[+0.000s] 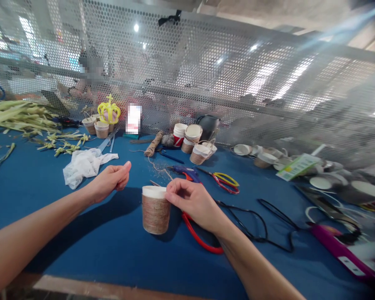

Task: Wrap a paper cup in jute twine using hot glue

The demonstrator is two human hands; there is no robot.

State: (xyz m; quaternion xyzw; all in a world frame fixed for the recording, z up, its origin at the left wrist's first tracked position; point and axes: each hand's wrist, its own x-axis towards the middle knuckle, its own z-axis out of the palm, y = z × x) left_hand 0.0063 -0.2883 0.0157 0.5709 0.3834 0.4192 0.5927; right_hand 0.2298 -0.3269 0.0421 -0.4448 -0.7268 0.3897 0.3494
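Note:
A small cup, wound with brown twine below its white rim, stands on the blue table. My right hand pinches the right side of that rim between thumb and fingers. Left of the cup and apart from it, my left hand is raised with its fingers curled and thumb pressed on them; anything in that pinch is too small to see. Red-handled scissors lie partly hidden under my right hand. Just behind are a blue glue gun and a loose strand of twine.
Crumpled white cloth lies to the left. Farther back are a twine roll, wrapped cups and a lit phone. Yellow-and-red-handled scissors, a black cable and a purple power strip lie right. Perforated metal borders the back.

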